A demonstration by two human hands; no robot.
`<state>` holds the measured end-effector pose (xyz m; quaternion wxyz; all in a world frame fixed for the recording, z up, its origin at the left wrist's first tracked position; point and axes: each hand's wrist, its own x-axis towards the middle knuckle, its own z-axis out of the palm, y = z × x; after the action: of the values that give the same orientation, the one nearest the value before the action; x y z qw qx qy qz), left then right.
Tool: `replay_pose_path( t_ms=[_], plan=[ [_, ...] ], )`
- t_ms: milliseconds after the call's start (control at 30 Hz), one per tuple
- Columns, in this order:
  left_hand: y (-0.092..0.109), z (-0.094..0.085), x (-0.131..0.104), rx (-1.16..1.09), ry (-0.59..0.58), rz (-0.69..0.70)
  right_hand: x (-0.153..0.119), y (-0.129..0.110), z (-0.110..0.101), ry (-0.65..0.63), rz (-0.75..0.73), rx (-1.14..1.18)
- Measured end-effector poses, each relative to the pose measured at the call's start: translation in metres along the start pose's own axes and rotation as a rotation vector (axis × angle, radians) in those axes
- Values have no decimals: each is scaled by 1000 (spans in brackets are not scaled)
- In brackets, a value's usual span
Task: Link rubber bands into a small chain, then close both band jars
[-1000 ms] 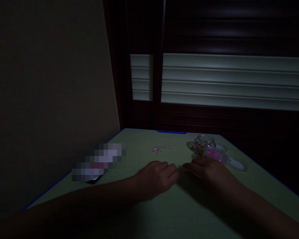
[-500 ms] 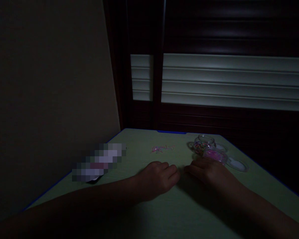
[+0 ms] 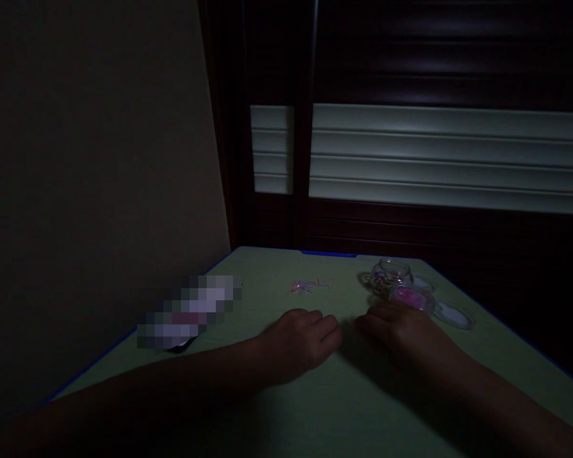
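Over the near middle of the green table [image 3: 248,273] my left hand [image 3: 305,340] is closed, its fingers curled together. Facing it across a small gap, my right hand [image 3: 405,331] is closed too, thumb and fingers brought together. Whatever either hand holds is too small or too dark to make out. Beyond them lies a loose cluster of thin pink and pale pieces [image 3: 302,287]. Just behind my right hand stand a clear round jar [image 3: 392,270] with multicoloured small bits and a clear container [image 3: 413,297] with pink contents, which the hand partly covers.
Two clear-and-white lids [image 3: 453,315] lie at the right by the containers. A blurred-out flat object [image 3: 195,312] rests at the table's left edge. A wall [image 3: 100,140] borders the left side, and dark panelling with pale slats [image 3: 449,156] rises behind. The light is dim.
My hands have barely moved; the gap between their fingertips looks slightly wider. The jar, the pink container and the loose pieces stay where they were.
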<state>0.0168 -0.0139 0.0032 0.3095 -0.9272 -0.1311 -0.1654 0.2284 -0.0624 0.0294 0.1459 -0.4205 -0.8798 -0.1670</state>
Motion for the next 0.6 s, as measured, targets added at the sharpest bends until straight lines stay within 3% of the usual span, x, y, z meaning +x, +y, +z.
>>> replay_pose_path(
  t_ms=[367,600],
  plan=[
    [-1,-1,0,-2,-73,-20,0,3,-4,-32,71,-101],
    [-2,1,-2,-6,-85,-20,-2,10,-16,-67,248,-244]
  ],
)
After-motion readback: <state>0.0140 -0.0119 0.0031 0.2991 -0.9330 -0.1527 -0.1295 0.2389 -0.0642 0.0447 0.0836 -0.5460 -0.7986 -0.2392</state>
